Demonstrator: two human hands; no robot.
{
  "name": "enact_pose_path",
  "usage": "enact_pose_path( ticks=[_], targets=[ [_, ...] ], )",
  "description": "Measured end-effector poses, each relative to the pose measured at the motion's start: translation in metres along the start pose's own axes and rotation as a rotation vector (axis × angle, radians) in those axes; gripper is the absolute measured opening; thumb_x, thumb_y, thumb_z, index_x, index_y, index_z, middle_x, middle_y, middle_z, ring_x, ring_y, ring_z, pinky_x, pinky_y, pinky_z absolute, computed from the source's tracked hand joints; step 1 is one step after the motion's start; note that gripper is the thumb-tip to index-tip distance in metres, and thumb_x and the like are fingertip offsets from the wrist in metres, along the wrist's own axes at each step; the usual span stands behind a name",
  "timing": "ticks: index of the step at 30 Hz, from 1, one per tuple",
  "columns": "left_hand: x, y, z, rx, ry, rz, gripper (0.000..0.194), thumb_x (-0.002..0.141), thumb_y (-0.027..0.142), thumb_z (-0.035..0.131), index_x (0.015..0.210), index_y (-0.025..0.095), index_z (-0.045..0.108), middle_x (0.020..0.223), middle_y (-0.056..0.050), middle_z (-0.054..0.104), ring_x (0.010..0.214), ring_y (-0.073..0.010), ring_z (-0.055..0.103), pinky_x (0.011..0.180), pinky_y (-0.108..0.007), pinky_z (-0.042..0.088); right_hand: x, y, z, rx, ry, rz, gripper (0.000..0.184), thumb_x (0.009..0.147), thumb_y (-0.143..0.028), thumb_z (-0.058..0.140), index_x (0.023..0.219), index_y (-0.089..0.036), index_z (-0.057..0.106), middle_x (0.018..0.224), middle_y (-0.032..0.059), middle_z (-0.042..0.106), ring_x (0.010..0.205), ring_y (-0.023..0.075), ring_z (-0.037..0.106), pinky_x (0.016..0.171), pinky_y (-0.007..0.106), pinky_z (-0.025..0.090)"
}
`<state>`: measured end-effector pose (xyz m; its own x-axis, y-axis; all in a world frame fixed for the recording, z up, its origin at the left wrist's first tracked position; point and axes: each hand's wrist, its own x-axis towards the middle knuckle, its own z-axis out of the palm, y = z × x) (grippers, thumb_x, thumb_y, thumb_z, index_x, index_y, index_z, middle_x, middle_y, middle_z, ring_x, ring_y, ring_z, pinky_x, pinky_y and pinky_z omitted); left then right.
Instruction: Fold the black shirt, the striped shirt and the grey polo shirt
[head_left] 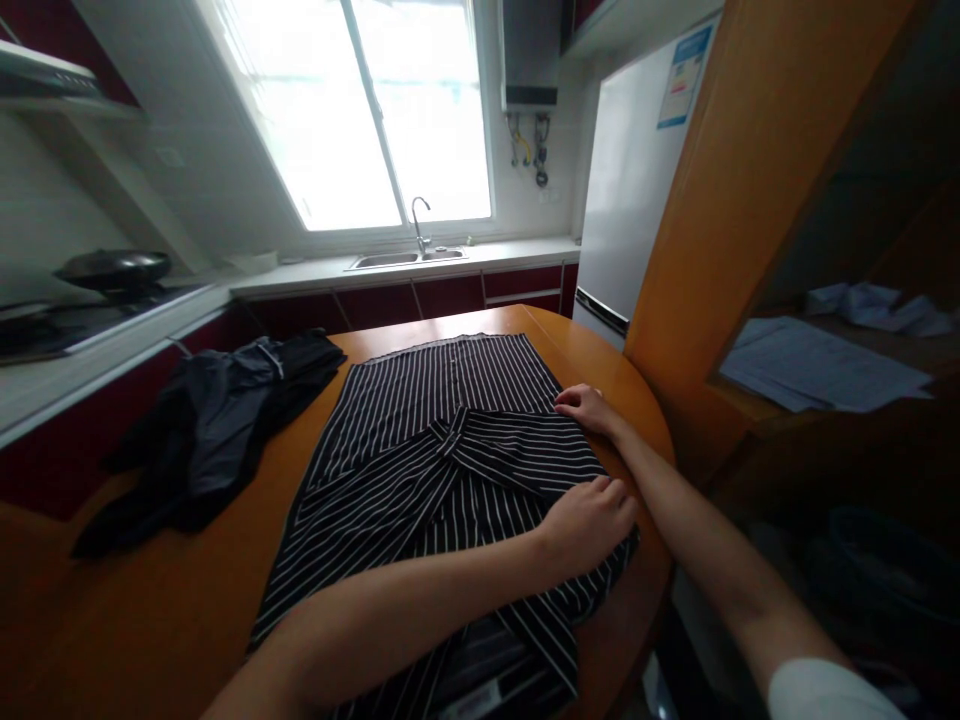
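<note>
A black garment with white stripes, seemingly a shirt [397,400], lies spread over the wooden table [626,375]. Two striped bands, perhaps sleeves, meet in a gathered crossing at its middle, and a pale label shows at the near end. Reaching across the fabric from the lower left, my left hand [589,525] is curled closed on the shirt's right edge. My right hand [586,407] comes in from the right, farther up the same edge, its thumb and fingers pinched at the cloth. The left fingertips are mostly hidden behind the knuckles.
A dark garment [225,430] lies crumpled on the table's left side. Beyond are a counter with a sink [386,260], a stove with a wok [112,268] and a refrigerator [637,180]. An orange wooden shelf unit with papers [817,365] stands close on the right.
</note>
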<state>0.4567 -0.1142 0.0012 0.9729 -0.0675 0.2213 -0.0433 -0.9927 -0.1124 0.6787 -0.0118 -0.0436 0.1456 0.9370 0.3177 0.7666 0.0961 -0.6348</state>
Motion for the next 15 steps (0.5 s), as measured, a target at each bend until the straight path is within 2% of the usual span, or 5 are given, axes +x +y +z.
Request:
enact_pose_path(
  ticks=[5, 9, 12, 15],
  targets=[
    [-0.001, 0.003, 0.009, -0.088, -0.018, 0.05, 0.008, 0.097, 0.018, 0.053, 0.094, 0.016, 0.06, 0.094, -0.007, 0.062, 0.09, -0.0207, 0.061, 0.081, -0.033, 0.052, 0.0, 0.01, -0.001, 0.106, -0.038, 0.024, 0.023, 0.081, -0.038, 0.071, 0.096, -0.022, 0.078, 0.097, 0.0046, 0.078, 0.093, 0.0212, 0.071, 0.093, 0.037, 0.051],
    [-0.01, -0.003, -0.01, -0.256, 0.038, 0.011, 0.019, 0.1, 0.032, 0.052, 0.108, 0.017, 0.061, 0.098, -0.006, 0.066, 0.092, -0.0193, 0.064, 0.085, -0.031, 0.052, 0.0, 0.012, -0.001, 0.144, -0.054, 0.023, 0.024, 0.081, -0.038, 0.07, 0.096, -0.021, 0.077, 0.097, 0.0053, 0.078, 0.093, 0.0218, 0.071, 0.092, 0.037, 0.052],
    [-0.025, -0.037, -0.026, -0.286, 0.092, -0.126, 0.022, 0.102, 0.031, 0.047, 0.112, 0.019, 0.062, 0.101, -0.006, 0.068, 0.098, -0.0192, 0.066, 0.09, -0.032, 0.052, -0.001, 0.011, -0.002, 0.176, -0.062, 0.03, 0.025, 0.08, -0.037, 0.07, 0.097, -0.019, 0.077, 0.097, 0.0062, 0.077, 0.093, 0.0216, 0.071, 0.092, 0.036, 0.052],
    [-0.052, -0.093, -0.027, -0.21, 0.09, -0.351, 0.026, 0.1, 0.02, 0.044, 0.115, 0.018, 0.064, 0.115, -0.009, 0.069, 0.109, -0.02, 0.065, 0.1, -0.035, 0.049, -0.001, 0.009, -0.003, 0.197, -0.076, 0.035, 0.025, 0.08, -0.036, 0.069, 0.097, -0.018, 0.076, 0.098, 0.0072, 0.077, 0.094, 0.0216, 0.071, 0.092, 0.036, 0.053]
  ],
)
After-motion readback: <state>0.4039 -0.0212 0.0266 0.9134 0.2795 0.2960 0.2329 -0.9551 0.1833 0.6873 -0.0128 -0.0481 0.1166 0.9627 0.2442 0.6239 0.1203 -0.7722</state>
